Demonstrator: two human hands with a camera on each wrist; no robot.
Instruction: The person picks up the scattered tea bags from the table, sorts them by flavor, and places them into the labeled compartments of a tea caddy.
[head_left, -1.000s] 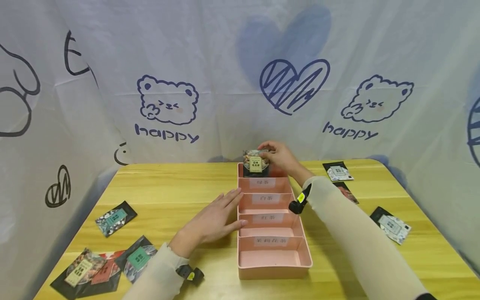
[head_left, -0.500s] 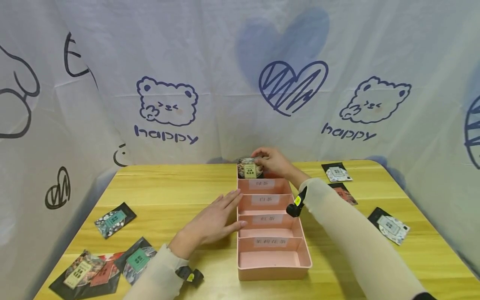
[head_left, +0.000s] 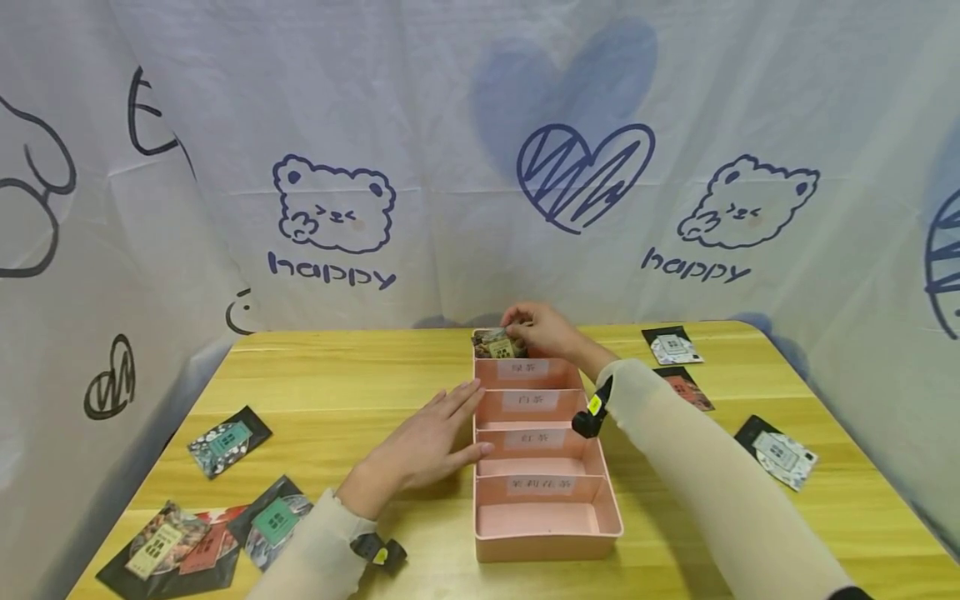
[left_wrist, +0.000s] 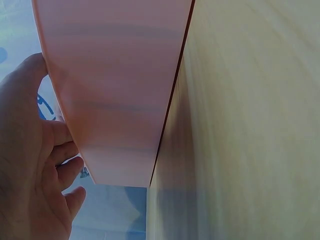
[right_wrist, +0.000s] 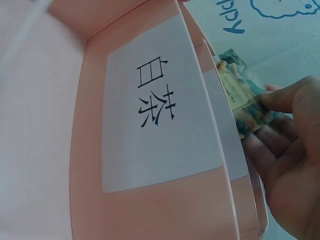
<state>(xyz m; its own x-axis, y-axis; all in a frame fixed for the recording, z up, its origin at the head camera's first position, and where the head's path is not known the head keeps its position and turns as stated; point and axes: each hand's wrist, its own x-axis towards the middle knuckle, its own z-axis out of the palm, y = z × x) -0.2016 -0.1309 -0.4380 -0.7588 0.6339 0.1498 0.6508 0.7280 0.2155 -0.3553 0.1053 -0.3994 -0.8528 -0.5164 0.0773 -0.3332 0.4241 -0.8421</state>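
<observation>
A long pink divided box (head_left: pixel 547 547) stands on the table, white paper labels on its dividers. At its far end my right hand (head_left: pixel 553 335) pinches a tea sachet (head_left: pixel 492 343) with a yellowish label. The sachet's lower part is down in the farthest compartment, hidden behind the divider. In the right wrist view, thumb and fingers hold the sachet (right_wrist: pixel 235 97) by its edge, beyond a divider label (right_wrist: pixel 160 105). My left hand (head_left: pixel 423 442) rests along the box's left rim with fingers extended; the left wrist view shows its fingertips at the top edge of the side wall (left_wrist: pixel 115 75).
On the left lie a teal-labelled sachet (head_left: pixel 228 442), another (head_left: pixel 273 521), and an overlapping pile with a yellow-labelled sachet (head_left: pixel 157 546). To the right are two white-labelled sachets (head_left: pixel 672 345) and a red-labelled one (head_left: pixel 686 389) partly behind the right sleeve. A printed curtain (head_left: pixel 450 167) hangs behind.
My right hand has lowered the yellowish-labelled sachet into the farthest compartment, shifting slightly left; it now leans more and shows less above the divider. The left hand has stayed on the rim.
</observation>
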